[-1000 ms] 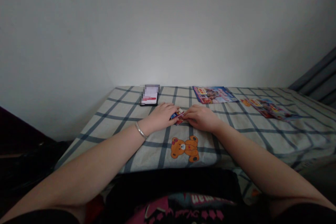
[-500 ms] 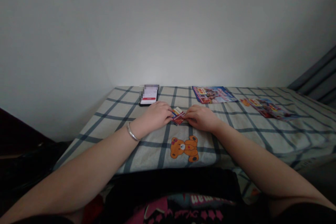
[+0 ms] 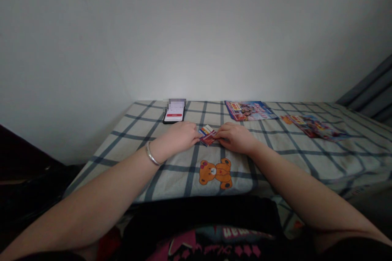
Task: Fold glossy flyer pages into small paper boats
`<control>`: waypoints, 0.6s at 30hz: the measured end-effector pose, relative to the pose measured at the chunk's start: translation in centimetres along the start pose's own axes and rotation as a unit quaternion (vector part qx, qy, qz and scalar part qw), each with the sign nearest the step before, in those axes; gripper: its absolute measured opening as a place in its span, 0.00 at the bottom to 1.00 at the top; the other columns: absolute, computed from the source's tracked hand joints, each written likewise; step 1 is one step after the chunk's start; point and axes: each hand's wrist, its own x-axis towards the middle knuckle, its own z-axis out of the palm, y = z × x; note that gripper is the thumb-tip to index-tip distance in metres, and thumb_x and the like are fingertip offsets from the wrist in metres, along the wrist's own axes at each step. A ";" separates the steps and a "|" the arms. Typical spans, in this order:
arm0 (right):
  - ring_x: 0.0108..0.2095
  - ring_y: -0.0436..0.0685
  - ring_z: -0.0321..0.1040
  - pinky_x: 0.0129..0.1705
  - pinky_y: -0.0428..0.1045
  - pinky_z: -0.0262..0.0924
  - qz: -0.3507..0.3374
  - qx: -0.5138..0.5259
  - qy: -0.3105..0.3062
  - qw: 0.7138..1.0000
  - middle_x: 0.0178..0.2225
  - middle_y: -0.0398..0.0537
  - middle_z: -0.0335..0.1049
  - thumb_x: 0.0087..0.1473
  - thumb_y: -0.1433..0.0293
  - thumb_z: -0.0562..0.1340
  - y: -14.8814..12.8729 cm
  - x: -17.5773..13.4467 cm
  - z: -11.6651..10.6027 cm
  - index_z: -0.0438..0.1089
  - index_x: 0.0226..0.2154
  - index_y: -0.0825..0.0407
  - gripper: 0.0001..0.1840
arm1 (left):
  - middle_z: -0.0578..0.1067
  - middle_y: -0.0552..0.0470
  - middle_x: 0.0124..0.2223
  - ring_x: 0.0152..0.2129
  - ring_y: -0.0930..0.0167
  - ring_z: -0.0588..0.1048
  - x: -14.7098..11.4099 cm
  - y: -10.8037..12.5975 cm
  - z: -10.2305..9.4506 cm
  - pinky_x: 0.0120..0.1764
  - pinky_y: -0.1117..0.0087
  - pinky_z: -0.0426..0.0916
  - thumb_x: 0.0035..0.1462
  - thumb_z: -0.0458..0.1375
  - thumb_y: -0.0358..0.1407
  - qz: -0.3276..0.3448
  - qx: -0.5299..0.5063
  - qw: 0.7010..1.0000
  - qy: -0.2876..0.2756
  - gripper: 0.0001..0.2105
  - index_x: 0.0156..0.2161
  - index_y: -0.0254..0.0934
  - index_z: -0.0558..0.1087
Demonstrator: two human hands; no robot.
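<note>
Between my hands is a small folded piece of colourful printed paper, with red, blue, yellow and white areas, low over the checked cloth. My left hand, with a silver bangle on the wrist, has its fingers pinched at the paper's left edge. On the opposite edge, the fingertips of my right hand are closed on the paper's right side. Just beyond my left hand lies a phone with its screen lit.
A checked cloth with a printed teddy bear covers the surface. At the back lies one colourful leaflet, and another leaflet is further right. A pale wall rises behind; a grey curtain hangs at right.
My left hand has shifted slightly down and left, and a little more of the paper's left side shows. My right hand stays almost where it was.
</note>
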 end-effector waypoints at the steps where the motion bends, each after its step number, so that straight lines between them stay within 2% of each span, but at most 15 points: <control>1: 0.42 0.55 0.69 0.44 0.49 0.61 -0.001 0.000 0.000 1.000 0.39 0.48 0.76 0.57 0.71 0.61 0.0 0.0 0.0 0.77 0.44 0.48 0.13 | 0.74 0.48 0.34 0.32 0.67 0.74 0.0 0.1 0.1 0.38 0.67 0.68 0.65 0.53 0.38 -0.003 0.002 1.000 0.003 0.12 0.39 0.37 0.77; 7: 0.43 0.56 0.69 0.44 0.50 0.62 -0.002 -0.020 0.009 1.000 0.41 0.50 0.76 0.60 0.67 0.60 0.1 -0.1 0.0 0.76 0.45 0.49 0.12 | 0.73 0.44 0.40 0.38 0.63 0.73 0.1 0.2 1.4 0.43 0.64 0.68 0.62 0.57 0.44 -0.016 0.020 1.000 0.017 0.15 0.47 0.34 0.74; 11: 0.44 0.58 0.69 0.47 0.52 0.63 0.000 -0.039 0.015 0.999 0.43 0.51 0.76 0.60 0.67 0.60 0.0 -0.2 -0.1 0.76 0.43 0.51 0.12 | 0.71 0.42 0.50 0.47 0.62 0.71 0.2 -0.1 3.0 0.51 0.63 0.66 0.63 0.55 0.43 -0.010 -0.017 0.998 0.065 0.19 0.55 0.34 0.68; 13: 0.45 0.58 0.68 0.48 0.52 0.62 0.006 -0.040 0.015 0.999 0.43 0.51 0.76 0.60 0.67 0.60 0.0 -0.2 -0.3 0.76 0.43 0.51 0.11 | 0.68 0.41 0.57 0.54 0.61 0.67 0.3 -0.3 3.7 0.57 0.62 0.62 0.64 0.54 0.43 -0.003 -0.039 0.996 0.076 0.21 0.57 0.33 0.66; 18: 0.44 0.58 0.69 0.47 0.51 0.62 0.027 -0.045 0.005 0.999 0.42 0.51 0.77 0.60 0.66 0.61 -0.2 0.0 -0.3 0.75 0.42 0.52 0.11 | 0.69 0.42 0.58 0.57 0.61 0.64 0.7 -0.9 3.9 0.60 0.61 0.58 0.63 0.56 0.45 -0.002 -0.081 0.994 0.067 0.24 0.58 0.32 0.66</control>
